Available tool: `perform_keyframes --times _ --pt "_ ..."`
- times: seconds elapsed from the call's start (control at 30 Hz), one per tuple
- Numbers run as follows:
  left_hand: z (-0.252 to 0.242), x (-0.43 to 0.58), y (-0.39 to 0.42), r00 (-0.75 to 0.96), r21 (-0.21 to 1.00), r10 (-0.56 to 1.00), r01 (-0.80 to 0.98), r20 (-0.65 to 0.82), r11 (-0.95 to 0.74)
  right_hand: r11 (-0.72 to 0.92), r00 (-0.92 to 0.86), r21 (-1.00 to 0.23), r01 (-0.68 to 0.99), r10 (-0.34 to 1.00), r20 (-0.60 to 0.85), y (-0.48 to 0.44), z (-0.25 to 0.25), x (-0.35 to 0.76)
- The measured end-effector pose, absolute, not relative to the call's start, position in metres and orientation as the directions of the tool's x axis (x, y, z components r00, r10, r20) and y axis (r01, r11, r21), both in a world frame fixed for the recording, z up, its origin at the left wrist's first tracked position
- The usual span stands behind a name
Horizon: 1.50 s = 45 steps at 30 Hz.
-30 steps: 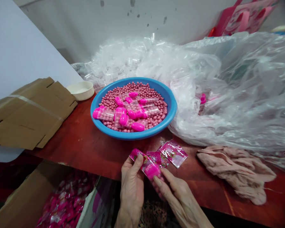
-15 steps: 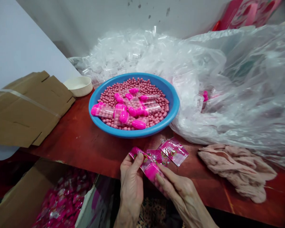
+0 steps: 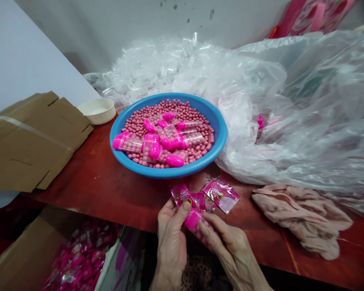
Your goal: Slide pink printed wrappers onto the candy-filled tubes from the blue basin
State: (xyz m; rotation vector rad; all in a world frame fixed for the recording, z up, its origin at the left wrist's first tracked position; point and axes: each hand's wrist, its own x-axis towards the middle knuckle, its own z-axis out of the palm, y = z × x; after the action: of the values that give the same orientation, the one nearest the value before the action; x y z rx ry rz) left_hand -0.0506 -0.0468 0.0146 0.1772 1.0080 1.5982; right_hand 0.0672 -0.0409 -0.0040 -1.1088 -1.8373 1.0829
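My left hand [image 3: 172,238] pinches a small printed pink wrapper [image 3: 180,194] between thumb and fingers at the table's front edge. My right hand [image 3: 232,242] is closed round a clear plastic container with a bright pink cap [image 3: 193,218] and pink balls inside. Cap and wrapper meet between the hands; whether the cap sits inside the wrapper I cannot tell. Just beyond my fingers lie flat printed pink packets [image 3: 222,195]. Behind them a blue basin [image 3: 157,173] holds pink candy-like balls [image 3: 189,111], with several filled pink-capped containers [image 3: 175,160] on top.
Flattened cardboard [image 3: 27,149] and a white round dish [image 3: 98,111] are left of the basin. Clear plastic bags [image 3: 306,133] bulge along the back and right. A crumpled pinkish cloth [image 3: 303,214] lies at right. Below the table edge, a carton contains many wrapped pink pieces [image 3: 79,258].
My left hand has shifted slightly right and down, its thumb now nearer the pink cap. My right hand keeps its hold on the container. The camera view has moved a little.
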Motion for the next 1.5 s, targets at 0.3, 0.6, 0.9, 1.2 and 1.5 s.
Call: perform_keyframes --times 0.3,0.6,0.9,1.2,1.5 --pt "0.016 -0.044 -0.05 -0.274 0.672 0.861 -0.734 -0.429 0.101 0.365 -0.267 -0.837 0.408 0.924 0.273 -0.039 0.0 0.064" --pt "0.01 -0.036 -0.054 -0.247 0.605 0.853 -0.79 -0.459 0.096 0.338 -0.212 -0.829 0.445 0.94 0.269 -0.044 -0.007 0.061" --pt "0.009 -0.03 -0.058 -0.234 0.531 0.78 -0.835 -0.58 0.145 0.375 -0.178 -0.78 0.501 0.927 0.331 -0.047 -0.007 0.061" --pt "0.005 -0.022 -0.064 -0.194 0.458 0.74 -0.872 -0.644 0.17 0.267 -0.067 -0.84 0.472 0.961 0.268 -0.058 -0.018 0.056" --pt "0.007 -0.036 -0.058 -0.292 0.59 0.788 -0.8 -0.541 0.108 0.056 -0.241 -0.963 0.264 0.97 -0.01 -0.063 -0.02 0.044"
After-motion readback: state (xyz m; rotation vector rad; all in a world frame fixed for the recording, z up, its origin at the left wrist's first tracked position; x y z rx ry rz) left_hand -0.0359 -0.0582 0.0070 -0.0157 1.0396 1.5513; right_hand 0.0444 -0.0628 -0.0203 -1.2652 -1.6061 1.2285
